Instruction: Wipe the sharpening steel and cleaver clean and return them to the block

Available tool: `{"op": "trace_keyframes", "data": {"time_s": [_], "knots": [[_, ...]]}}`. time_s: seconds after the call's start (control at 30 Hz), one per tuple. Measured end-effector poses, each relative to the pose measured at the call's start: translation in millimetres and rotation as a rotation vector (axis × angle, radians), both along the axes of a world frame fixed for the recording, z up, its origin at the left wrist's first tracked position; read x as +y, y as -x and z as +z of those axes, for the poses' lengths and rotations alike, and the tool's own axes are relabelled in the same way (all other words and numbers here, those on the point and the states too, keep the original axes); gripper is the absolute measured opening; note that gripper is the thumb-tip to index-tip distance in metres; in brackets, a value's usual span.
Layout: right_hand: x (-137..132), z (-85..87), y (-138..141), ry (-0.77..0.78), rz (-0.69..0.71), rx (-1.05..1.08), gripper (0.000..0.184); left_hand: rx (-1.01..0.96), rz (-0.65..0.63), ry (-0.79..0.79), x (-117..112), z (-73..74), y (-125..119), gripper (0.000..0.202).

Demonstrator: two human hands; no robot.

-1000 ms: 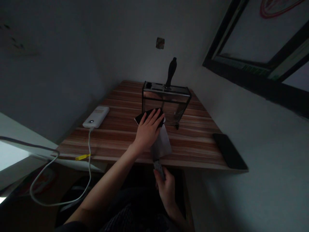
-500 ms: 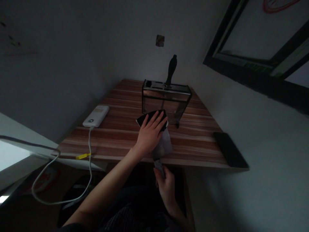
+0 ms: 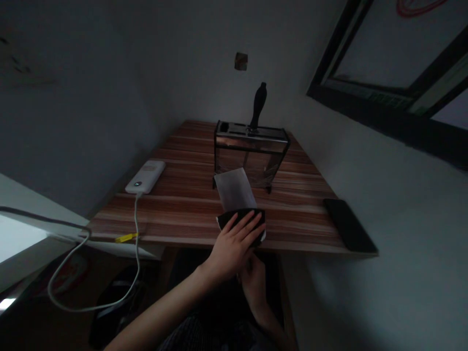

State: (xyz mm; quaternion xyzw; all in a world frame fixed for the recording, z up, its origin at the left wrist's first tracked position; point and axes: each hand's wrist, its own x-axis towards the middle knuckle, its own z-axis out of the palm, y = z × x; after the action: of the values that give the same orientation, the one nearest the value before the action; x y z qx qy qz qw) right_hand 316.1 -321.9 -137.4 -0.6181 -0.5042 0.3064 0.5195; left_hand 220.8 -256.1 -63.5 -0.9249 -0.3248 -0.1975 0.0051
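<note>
A cleaver (image 3: pixel 236 189) with a broad grey blade lies over the table's near edge, its far end pointing away from me. Across the blade near its handle end rests a black sheet with a pale torn edge, which looks like sandpaper (image 3: pixel 224 219). My left hand (image 3: pixel 232 248) presses down on it, fingers extended and close together. Below, my right hand (image 3: pixel 255 280) is closed round the cleaver's handle, which is now hidden behind my left hand. Just beyond the blade stands a clear-sided knife block (image 3: pixel 252 132) with one black-handled tool (image 3: pixel 259 102) upright in it.
The wood-grain table (image 3: pixel 183 183) meets walls behind and at the sides. On its left lie a white power bank (image 3: pixel 146 176) with a cable (image 3: pixel 136 224) hanging off the edge, and a yellow strip (image 3: pixel 126 238). A black phone (image 3: pixel 349 224) lies at the right edge.
My left hand has drawn the sandpaper toward me, from the blade's far end to its handle end. The blade's far part now shows. My right hand keeps its hold.
</note>
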Motion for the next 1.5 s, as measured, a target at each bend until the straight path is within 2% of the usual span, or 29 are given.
{"op": "trace_keyframes", "data": {"time_s": [0.2, 0.33, 0.57, 0.73, 1.2, 1.5], "knots": [[1, -7.8, 0, 0.065, 0.012, 0.020, 0.037, -0.036, -0.151, 0.151, -9, -4.8, 7, 0.050], [3, -14.8, 0, 0.072, -0.005, 0.027, 0.031, -0.050, -0.207, 0.213, -13, -6.7, 10, 0.049], [2, -10.1, 1, 0.075, -0.027, 0.057, 0.030, -0.054, -0.273, 0.252, -10, -3.4, 14, 0.047], [3, -5.8, 1, 0.049, -0.026, 0.068, 0.030, -0.041, -0.239, 0.229, -11, -4.1, 12, 0.048], [1, -1.8, 0, 0.104, 0.012, 0.085, 0.031, 0.031, -0.130, 0.094, -7, 1.0, 2, 0.049], [-2, 2.1, 2, 0.083, 0.034, 0.044, 0.035, 0.026, 0.000, 0.010, 17, 17.9, 1, 0.049]]}}
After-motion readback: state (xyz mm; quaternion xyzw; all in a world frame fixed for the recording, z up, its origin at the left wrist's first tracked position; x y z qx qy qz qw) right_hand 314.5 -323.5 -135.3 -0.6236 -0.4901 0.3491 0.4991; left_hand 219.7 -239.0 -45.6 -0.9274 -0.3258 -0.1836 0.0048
